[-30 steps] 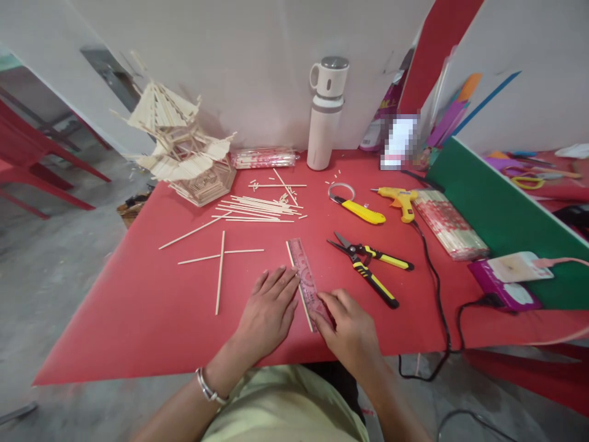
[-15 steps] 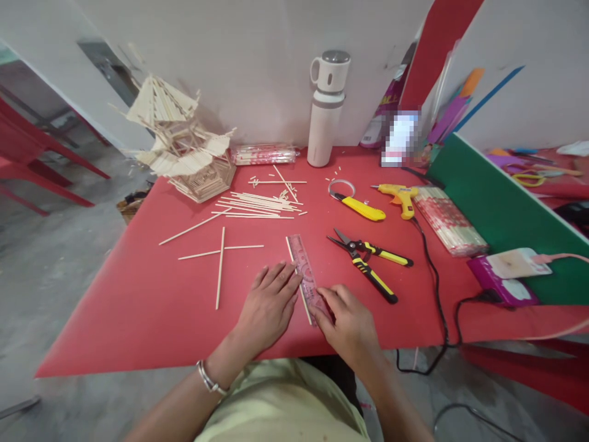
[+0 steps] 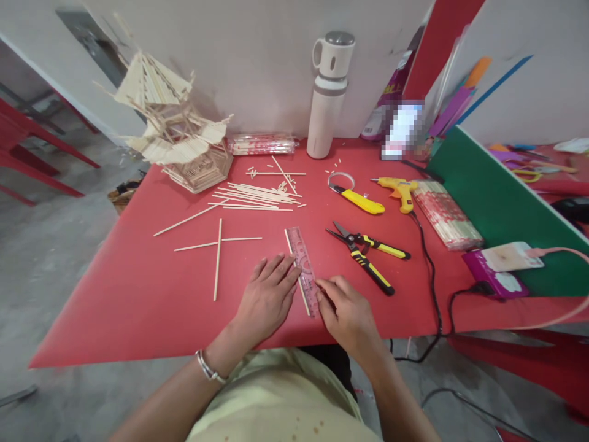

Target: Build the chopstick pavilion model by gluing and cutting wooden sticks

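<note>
Right hand (image 3: 350, 316) — eased back, ruler (image 3: 308, 277) (unmoved)

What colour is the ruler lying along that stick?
The ruler looks see-through pink with dark markings; it shows best in the head view.

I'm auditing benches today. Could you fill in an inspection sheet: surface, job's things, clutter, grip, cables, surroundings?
Surface: red tabletop, no spill seen.
Job's things: transparent pink ruler lying lengthwise alongside a wooden stick.
Clutter: loose stick pile, short offcuts, black-and-yellow snips with jaws apart, yellow utility knife, yellow glue gun.
Grip: left hand flat across stick and ruler's left edge; right hand curled at ruler's right edge, firmness unclear.
Cables: black cord runs from glue gun over the near table edge.
Surroundings: pagoda-like stick model, white bottle, green divider, red chair.
</note>
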`<move>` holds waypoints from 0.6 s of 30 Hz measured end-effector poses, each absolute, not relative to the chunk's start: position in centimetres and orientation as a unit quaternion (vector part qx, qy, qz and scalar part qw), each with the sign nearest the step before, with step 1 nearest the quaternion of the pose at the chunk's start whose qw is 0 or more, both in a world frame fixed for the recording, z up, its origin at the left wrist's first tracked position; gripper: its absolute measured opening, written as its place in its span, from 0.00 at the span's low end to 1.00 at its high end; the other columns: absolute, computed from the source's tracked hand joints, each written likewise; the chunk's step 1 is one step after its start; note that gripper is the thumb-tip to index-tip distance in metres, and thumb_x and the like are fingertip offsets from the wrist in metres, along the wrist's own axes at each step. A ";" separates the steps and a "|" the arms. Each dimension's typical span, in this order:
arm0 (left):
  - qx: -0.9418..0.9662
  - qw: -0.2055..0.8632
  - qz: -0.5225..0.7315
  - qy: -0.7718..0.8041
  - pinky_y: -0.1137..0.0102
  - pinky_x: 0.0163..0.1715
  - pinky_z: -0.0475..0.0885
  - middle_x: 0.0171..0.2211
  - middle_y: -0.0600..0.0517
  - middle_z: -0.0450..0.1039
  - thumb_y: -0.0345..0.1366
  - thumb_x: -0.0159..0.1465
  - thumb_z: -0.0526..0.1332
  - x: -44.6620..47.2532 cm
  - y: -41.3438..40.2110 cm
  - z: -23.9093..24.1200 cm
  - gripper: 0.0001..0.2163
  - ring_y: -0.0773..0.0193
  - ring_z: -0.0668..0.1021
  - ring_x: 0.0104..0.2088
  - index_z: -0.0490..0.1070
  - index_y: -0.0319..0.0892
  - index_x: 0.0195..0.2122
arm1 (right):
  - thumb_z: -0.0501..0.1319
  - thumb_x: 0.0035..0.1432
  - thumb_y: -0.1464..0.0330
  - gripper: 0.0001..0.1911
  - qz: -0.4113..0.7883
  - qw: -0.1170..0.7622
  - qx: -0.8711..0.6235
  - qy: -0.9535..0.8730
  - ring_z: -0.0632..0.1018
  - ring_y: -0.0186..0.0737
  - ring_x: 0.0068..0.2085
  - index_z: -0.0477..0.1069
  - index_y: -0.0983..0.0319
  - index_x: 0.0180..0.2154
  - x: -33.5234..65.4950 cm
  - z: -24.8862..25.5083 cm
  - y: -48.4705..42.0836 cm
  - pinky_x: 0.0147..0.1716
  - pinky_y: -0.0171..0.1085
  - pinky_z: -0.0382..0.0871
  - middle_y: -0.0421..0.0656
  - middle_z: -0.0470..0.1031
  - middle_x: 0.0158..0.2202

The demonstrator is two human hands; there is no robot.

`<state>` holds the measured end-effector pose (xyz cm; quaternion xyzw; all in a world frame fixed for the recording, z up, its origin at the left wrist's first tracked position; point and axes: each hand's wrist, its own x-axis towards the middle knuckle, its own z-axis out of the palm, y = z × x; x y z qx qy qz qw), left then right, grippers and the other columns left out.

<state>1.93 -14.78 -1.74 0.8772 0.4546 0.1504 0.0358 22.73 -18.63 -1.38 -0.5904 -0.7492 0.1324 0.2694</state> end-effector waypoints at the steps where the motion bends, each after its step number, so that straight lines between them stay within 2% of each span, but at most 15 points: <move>1: 0.877 0.036 0.151 0.455 0.48 0.64 0.60 0.66 0.46 0.68 0.34 0.73 0.52 1.9 -14.8 -1.8 0.18 0.48 0.69 0.65 0.70 0.45 0.62 | 0.54 0.69 0.69 0.13 0.132 0.269 -0.590 -0.750 0.79 0.39 0.38 0.76 0.60 0.48 22.7 -1.4 -18.6 0.36 0.35 0.70 0.44 0.77 0.38; 18: 0.875 0.035 0.150 0.458 0.49 0.65 0.60 0.66 0.45 0.67 0.34 0.72 0.52 2.1 -15.0 -1.4 0.19 0.48 0.68 0.65 0.70 0.44 0.62 | 0.54 0.70 0.67 0.13 0.140 0.272 -0.588 -0.749 0.79 0.38 0.37 0.75 0.60 0.49 22.8 -1.6 -18.8 0.37 0.35 0.70 0.43 0.76 0.38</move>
